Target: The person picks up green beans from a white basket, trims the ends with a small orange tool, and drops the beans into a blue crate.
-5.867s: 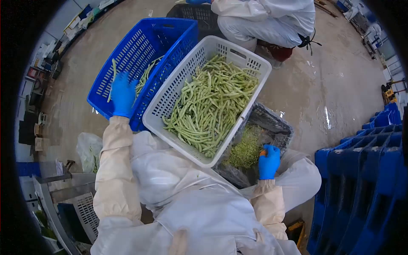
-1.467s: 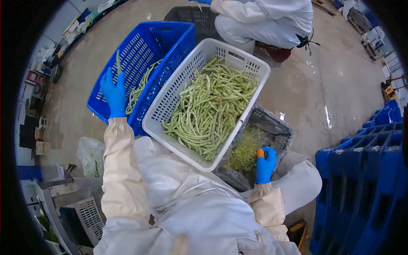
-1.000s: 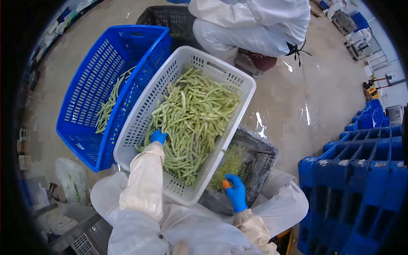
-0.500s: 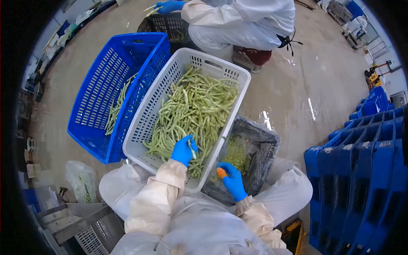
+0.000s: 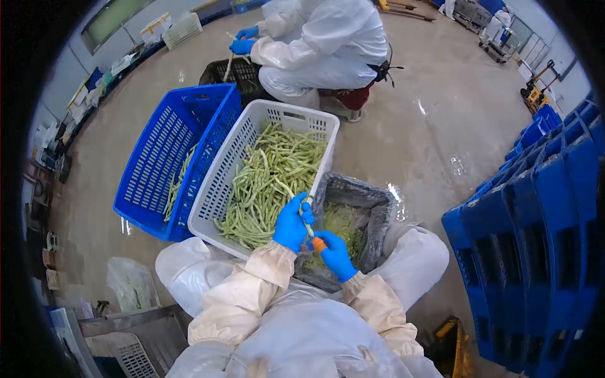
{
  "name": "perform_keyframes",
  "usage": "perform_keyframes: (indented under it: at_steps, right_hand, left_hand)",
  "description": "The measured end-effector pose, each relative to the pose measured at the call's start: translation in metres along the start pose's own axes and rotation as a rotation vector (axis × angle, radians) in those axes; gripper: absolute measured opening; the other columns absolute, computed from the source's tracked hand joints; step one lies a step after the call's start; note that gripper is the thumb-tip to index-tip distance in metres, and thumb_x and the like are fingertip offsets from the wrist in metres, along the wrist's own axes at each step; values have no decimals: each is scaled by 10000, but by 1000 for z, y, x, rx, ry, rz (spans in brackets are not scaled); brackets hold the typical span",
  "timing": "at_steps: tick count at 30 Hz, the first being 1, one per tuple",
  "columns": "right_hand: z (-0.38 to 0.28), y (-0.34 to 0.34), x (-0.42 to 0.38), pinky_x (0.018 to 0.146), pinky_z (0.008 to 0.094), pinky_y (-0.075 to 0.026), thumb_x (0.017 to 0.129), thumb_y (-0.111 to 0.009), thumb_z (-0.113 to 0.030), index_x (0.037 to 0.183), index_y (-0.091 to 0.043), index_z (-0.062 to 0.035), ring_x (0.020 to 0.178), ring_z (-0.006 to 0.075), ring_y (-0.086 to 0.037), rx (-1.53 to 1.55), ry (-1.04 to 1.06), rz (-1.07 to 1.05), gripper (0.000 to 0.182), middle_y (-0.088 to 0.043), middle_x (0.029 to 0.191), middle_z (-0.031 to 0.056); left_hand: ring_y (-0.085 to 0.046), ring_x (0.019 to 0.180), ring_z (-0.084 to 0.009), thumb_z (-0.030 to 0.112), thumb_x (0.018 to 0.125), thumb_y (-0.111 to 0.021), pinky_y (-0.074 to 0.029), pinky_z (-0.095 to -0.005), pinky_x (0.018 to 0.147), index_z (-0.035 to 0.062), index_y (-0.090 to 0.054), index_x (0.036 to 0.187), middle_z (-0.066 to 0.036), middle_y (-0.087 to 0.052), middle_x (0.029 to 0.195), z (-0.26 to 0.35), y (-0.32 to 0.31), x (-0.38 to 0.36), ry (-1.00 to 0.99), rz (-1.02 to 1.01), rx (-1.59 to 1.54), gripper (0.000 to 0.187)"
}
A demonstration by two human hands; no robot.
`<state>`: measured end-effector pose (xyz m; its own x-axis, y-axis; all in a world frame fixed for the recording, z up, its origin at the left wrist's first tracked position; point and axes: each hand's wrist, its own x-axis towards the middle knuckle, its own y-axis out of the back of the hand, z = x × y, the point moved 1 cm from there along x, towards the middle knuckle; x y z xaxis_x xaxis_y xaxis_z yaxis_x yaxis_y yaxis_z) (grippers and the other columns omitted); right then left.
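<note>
In my left hand (image 5: 292, 223), a long pale green bean (image 5: 308, 222) is gripped, its lower end pointing toward my other hand. My right hand (image 5: 336, 257) has its fingers and thumb closed at that lower tip; an orange cover (image 5: 319, 244) shows on one digit. Both hands wear blue gloves. They meet above the near right edge of a white perforated crate (image 5: 208, 211), which holds a heap of green beans (image 5: 268, 189). Under my right hand is a black-lined bin (image 5: 375, 217) with small green scraps (image 5: 343, 223) in it.
A blue crate (image 5: 148, 164) with some beans stands left of the white one. Ahead, a co-worker in white (image 5: 318, 50) sits by a dark crate (image 5: 220, 72), holding beans. Blue pallets (image 5: 523, 246) are stacked at right. A clear bag (image 5: 130, 283) lies at left.
My left hand has moved right and away from the heap with a bean, meeting my right hand. My view has tilted up, and the co-worker's hands have come together.
</note>
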<state>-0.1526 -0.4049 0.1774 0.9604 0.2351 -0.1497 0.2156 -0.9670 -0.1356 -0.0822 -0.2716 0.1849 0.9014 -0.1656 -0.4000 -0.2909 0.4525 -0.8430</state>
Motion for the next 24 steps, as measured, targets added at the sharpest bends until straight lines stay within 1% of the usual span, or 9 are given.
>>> perform_keyframes:
  at_steps: [5, 8, 10, 14, 17, 19, 20, 22, 24]
  right_hand:
    - [10, -1, -2, 660, 274, -463, 860, -536, -98, 992, -580, -21, 733, 119, -567, -209, 90, 84, 159, -616, 804, 54]
    - [5, -1, -2, 652, 289, -464, 845, -552, -113, 968, -592, -22, 716, 127, -567, -186, 150, 138, 159, -623, 790, 69]
    - [-1, 0, -3, 645, 300, -463, 833, -563, -133, 950, -601, -25, 708, 139, -575, -294, 116, 55, 163, -626, 779, 92]
    - [-7, -3, -7, 641, 307, -461, 828, -568, -154, 952, -605, -36, 697, 147, -576, -306, 124, 68, 175, -625, 776, 100]
    - [-7, -5, -10, 628, 325, -461, 825, -563, -159, 933, -603, -41, 687, 206, -593, -367, 169, 84, 165, -622, 779, 120]
    - [-8, -7, -12, 608, 373, -456, 792, -571, -163, 892, -601, -47, 676, 295, -588, -546, 295, 169, 157, -607, 768, 143]
    - [-7, -8, -12, 608, 373, -456, 792, -571, -163, 892, -601, -47, 676, 295, -588, -548, 295, 166, 157, -607, 768, 143]
    - [-10, -10, -13, 595, 411, -442, 747, -571, -153, 847, -597, -55, 672, 347, -560, -712, 465, 183, 143, -578, 732, 156]
    - [-14, -11, -15, 595, 414, -439, 734, -568, -146, 839, -597, -58, 672, 340, -556, -836, 490, 127, 140, -569, 721, 153]
  left_hand:
    - [-388, 499, -111, 164, 860, -551, -336, -249, 441, 47, -504, 1097, -30, -485, 669, -3, -6, 0, 13, 83, 23, 269]
    - [-372, 480, -109, 186, 871, -538, -322, -245, 431, 63, -510, 1061, -32, -483, 667, -4, 4, 6, 83, 30, -27, 228]
    - [-357, 459, -110, 210, 882, -523, -308, -243, 416, 81, -513, 1031, -33, -482, 671, -4, 8, 7, 50, 103, -44, 198]
    - [-358, 459, -112, 229, 889, -510, -304, -244, 407, 94, -509, 1041, -31, -487, 684, -3, 17, 9, 46, 102, -35, 203]
    - [-385, 493, -100, 280, 906, -493, -323, -242, 430, 91, -523, 1017, -15, -484, 700, -3, 5, -4, 26, 88, 9, 222]
    - [-402, 491, -98, 277, 892, -517, -349, -246, 440, 85, -543, 985, -6, -481, 687, -6, -6, -10, -104, 262, 208, 215]
    - [-402, 491, -98, 277, 892, -517, -349, -246, 440, 85, -543, 985, -6, -481, 687, -6, -4, -11, -105, 263, 205, 215]
    - [-416, 490, -104, 267, 872, -542, -366, -250, 442, 77, -563, 945, -1, -473, 661, -3, 3, -9, -125, 293, 341, 205]
    - [-420, 491, -104, 253, 866, -547, -368, -252, 438, 74, -570, 919, 2, -468, 650, 0, 9, -10, -128, 269, 425, 188]
